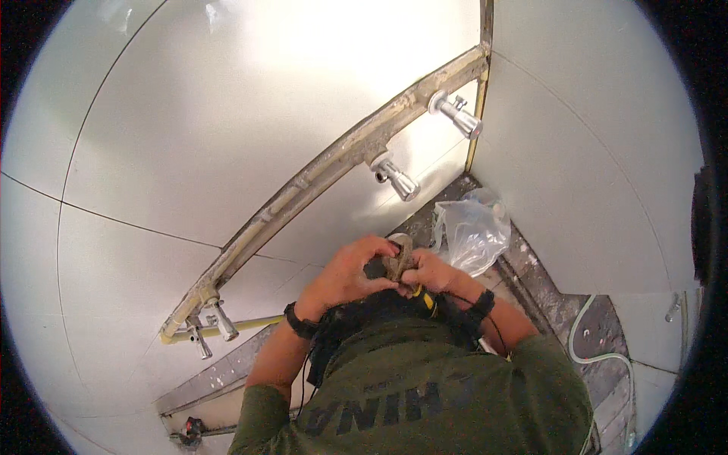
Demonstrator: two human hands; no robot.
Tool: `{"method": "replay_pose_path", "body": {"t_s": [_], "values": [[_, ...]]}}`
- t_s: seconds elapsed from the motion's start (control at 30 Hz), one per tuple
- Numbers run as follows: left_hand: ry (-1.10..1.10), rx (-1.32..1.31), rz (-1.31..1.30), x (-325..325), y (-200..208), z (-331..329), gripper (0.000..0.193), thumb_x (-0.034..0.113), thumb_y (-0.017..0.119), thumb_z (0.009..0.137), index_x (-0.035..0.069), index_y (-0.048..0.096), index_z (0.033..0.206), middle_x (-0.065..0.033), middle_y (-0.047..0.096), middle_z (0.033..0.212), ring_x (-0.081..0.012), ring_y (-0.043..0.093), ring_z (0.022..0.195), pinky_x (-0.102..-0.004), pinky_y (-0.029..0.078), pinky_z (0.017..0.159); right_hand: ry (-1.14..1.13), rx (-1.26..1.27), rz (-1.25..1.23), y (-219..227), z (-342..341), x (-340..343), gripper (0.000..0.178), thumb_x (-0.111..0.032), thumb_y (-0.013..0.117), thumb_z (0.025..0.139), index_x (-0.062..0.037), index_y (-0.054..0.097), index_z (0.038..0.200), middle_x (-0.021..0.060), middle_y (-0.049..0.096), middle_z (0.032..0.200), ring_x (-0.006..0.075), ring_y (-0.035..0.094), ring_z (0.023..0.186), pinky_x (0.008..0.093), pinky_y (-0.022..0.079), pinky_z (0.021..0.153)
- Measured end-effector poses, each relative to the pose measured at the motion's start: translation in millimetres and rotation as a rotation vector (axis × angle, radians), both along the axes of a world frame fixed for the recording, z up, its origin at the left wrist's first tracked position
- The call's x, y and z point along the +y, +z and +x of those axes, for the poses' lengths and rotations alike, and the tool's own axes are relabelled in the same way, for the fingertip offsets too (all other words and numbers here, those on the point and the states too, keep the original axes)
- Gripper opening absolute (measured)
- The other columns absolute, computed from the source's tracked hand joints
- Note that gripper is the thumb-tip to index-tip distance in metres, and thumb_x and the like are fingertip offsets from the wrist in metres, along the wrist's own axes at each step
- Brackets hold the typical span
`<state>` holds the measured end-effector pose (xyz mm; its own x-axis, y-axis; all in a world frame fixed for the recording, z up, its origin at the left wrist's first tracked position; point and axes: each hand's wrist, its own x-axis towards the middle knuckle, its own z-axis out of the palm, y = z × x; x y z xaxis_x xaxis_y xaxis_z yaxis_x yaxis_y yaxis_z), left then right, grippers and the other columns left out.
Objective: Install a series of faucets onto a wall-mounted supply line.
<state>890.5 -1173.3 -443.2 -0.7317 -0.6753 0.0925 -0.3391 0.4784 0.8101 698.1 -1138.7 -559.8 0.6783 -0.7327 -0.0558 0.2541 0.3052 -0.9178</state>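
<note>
Close in front of my body, my left hand (345, 274) and my right hand (440, 274) meet around a small grey-brown, rough-looking item (400, 262). It looks like a bit of cloth or a worn glove, but its kind is not clear. My left fingers curve round its left side, with the thumb below. From the right, my right fingers pinch it. Just under my right hand shows a yellow and black thing (425, 297), mostly hidden by my hands and dark clothing. Black bands circle both wrists.
A rough pipe channel (303, 182) slants across the pale wall. Chrome angle valves (396, 178) stick out at its right part, and two more chrome valves (220, 320) at its lower left. A clear plastic bag (478, 231) lies in the corner. A pale hose (599, 358) curves at right.
</note>
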Motion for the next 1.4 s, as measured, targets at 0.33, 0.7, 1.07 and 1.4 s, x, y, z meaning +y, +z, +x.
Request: {"method": "replay_pose_path", "body": {"t_s": [0.33,0.7,1.07,1.4], "values": [[0.178,0.154,0.111,11,-7,-10,0.054,0.016,0.074,0.07,0.006,0.05,0.118,-0.0091,0.057,0.107,-0.0223,0.057,0.096,-0.0331,0.046,0.084,-0.667,0.025,0.096,16,-17,-5,0.025,-0.029,0.047,0.091,-0.0051,0.047,0.081,0.0032,0.048,0.058,0.013,0.044,0.047,0.0274,0.037,0.045],[0.05,-0.062,0.597,31,-59,-40,0.054,0.031,0.063,0.083,-0.002,0.042,0.121,-0.0095,0.06,0.098,-0.0159,0.058,0.085,-0.0301,0.046,0.077,-0.735,-0.432,0.329,71,-28,-65,0.041,-0.048,0.049,0.088,-0.0077,0.044,0.082,0.0,0.038,0.062,0.0114,0.036,0.05,0.0265,0.034,0.049],[0.289,-0.163,0.497,23,-104,-42,0.061,0.034,0.055,0.087,-0.01,0.034,0.126,-0.0174,0.062,0.084,-0.0238,0.061,0.076,-0.0329,0.047,0.07,-0.62,-0.63,0.22,63,-28,-80,0.046,-0.051,0.039,0.09,-0.0062,0.045,0.085,0.0021,0.04,0.065,0.0149,0.038,0.055,0.0296,0.035,0.055],[0.358,-0.054,0.295,0,-117,-44,0.052,0.035,0.053,0.088,-0.005,0.04,0.119,-0.0215,0.059,0.097,-0.029,0.058,0.089,-0.0354,0.044,0.079,-0.709,-0.572,0.074,49,-23,-96,0.049,-0.055,0.041,0.088,-0.0059,0.044,0.083,0.0035,0.045,0.073,0.0148,0.043,0.063,0.0284,0.039,0.06]]}}
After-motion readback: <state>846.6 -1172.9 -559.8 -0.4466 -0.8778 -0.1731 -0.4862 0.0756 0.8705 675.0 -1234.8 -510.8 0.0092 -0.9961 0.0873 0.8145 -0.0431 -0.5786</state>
